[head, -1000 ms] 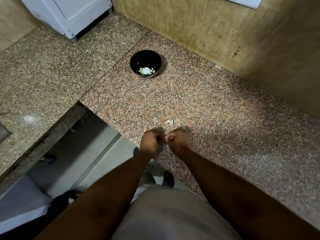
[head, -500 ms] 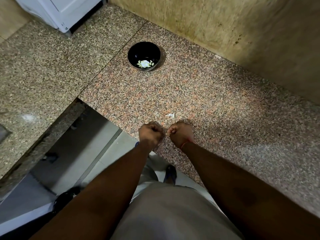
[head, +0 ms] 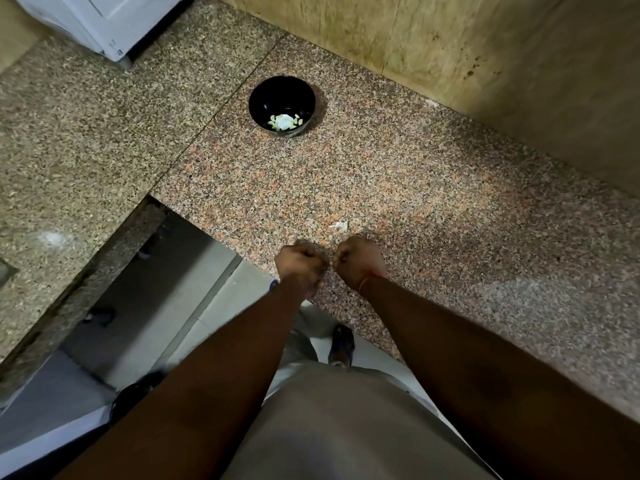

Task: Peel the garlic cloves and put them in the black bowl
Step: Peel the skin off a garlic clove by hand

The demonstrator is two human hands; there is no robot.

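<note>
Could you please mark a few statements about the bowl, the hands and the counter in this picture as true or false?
1. The black bowl already holds pale garlic pieces. True.
2. The left hand is reaching into the bowl. False: it is near the counter edge, far from the bowl, beside the right hand.
3. A small white scrap lies on the granite counter just beyond the hands. True.
4. The right wrist is bare. False: a thin red thread circles it.
5. Both hands have their fingers curled. True.
</note>
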